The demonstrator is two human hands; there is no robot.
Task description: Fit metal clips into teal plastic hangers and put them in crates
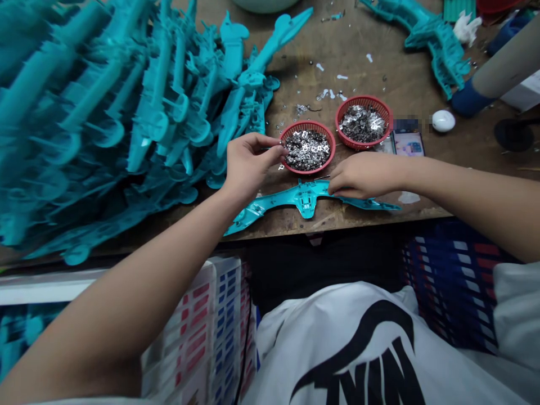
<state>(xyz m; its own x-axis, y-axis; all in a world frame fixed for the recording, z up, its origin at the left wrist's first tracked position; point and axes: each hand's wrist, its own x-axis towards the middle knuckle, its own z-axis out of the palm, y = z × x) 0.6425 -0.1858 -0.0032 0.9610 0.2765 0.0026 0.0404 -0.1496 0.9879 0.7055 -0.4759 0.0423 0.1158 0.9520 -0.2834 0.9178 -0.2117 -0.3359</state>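
My left hand [252, 161] is at the left rim of a red basket [332, 153] of small shiny metal pieces [307, 151]. Its thumb and forefinger are pinched together; whatever is between them is too small to make out. Below the basket, a turquoise plastic part [306, 198] lies along the table's front edge, its ribbed side up. My right hand [365, 175] rests over the right half of this part with curled fingers. A thin, rod-like tool [323, 177] sticks out leftward from those fingers; most of it is hidden.
A large pile of turquoise parts [156, 112] fills the left. A second red basket [388, 132] of metal pieces, a phone [409, 144] and a white oval object [443, 121] are at right. Behind them stand a pole [502, 70] and another turquoise part [426, 36]. Plastic crates [211, 315] flank my lap.
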